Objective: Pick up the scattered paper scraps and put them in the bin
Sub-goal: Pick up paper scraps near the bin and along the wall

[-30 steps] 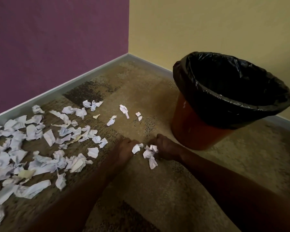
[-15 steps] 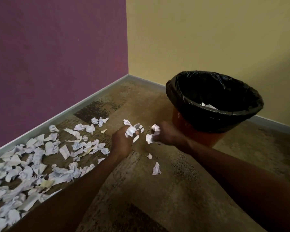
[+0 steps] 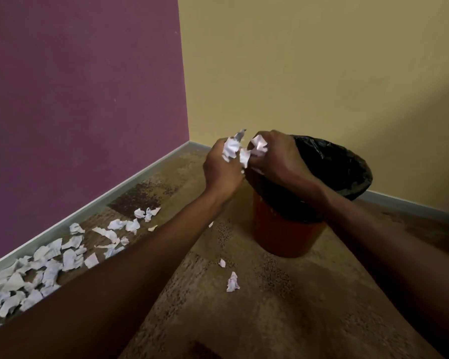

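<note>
An orange bin (image 3: 283, 234) lined with a black bag (image 3: 347, 172) stands on the carpet near the room's corner. My left hand (image 3: 222, 168) grips a bunch of white paper scraps (image 3: 231, 147) just left of the bin's rim. My right hand (image 3: 278, 156) holds more crumpled scraps (image 3: 258, 145) over the near-left rim. The two hands almost touch. Several white scraps (image 3: 49, 263) lie scattered on the floor along the purple wall at the left. Two small scraps (image 3: 232, 282) lie on the carpet in front of the bin.
A purple wall (image 3: 83, 99) stands at the left and a yellow wall (image 3: 322, 73) behind the bin, both with a grey skirting board (image 3: 88, 206). Patterned brown carpet (image 3: 270, 320) covers the floor.
Both hands rose from the carpet with handfuls of scraps and moved up to the bin's rim. Two scraps dropped and stayed on the carpet. The camera tilted upward.
</note>
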A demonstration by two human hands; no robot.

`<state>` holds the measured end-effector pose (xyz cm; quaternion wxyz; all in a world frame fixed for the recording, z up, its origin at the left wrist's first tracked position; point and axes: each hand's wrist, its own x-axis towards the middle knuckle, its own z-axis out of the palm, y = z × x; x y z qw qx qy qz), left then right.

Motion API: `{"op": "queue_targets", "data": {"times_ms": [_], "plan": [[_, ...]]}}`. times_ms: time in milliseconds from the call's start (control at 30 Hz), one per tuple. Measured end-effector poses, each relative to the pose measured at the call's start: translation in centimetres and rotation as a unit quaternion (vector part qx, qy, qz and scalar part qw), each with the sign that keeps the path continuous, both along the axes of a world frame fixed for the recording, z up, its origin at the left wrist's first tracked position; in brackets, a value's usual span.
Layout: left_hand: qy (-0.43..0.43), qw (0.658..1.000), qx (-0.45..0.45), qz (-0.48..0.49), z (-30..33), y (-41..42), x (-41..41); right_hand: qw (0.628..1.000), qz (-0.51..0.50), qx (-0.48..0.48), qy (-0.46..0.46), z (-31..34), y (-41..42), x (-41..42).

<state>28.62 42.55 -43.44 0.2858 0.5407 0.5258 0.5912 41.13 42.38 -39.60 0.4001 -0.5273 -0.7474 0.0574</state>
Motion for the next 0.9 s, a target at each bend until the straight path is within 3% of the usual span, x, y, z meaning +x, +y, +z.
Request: {"op": "queue_targets", "data": {"times_ms": [200, 300, 367, 433, 700, 900], "plan": [[0.081, 0.992, -0.038, -0.087, 3.9, 2.4, 7.3, 0.991, -0.125, 0.027, -0.039, 1.8, 2.2, 6.6], [0.122, 0.959, -0.169, -0.19, 4.4, 3.7, 9.4, 0.969, -0.159, -0.142, -0.125, 1.5, 3.0, 9.5], [0.129, 0.943, -0.216, -0.216, 4.7, 4.4, 9.7, 0.939, -0.165, -0.278, -0.118, 1.3, 2.6, 10.8], [0.101, 0.946, -0.225, -0.21, 4.5, 4.8, 9.7, 0.931, -0.156, -0.306, -0.121, 1.3, 2.3, 11.5], [-0.176, 0.963, -0.139, -0.151, 2.2, 3.6, 6.5, 0.973, -0.167, -0.134, -0.085, 0.2, 2.7, 9.1], [-0.126, 0.986, -0.109, -0.01, -2.5, 1.2, 1.0, 0.997, -0.071, -0.001, -0.021, -0.4, 1.9, 3.5]]}}
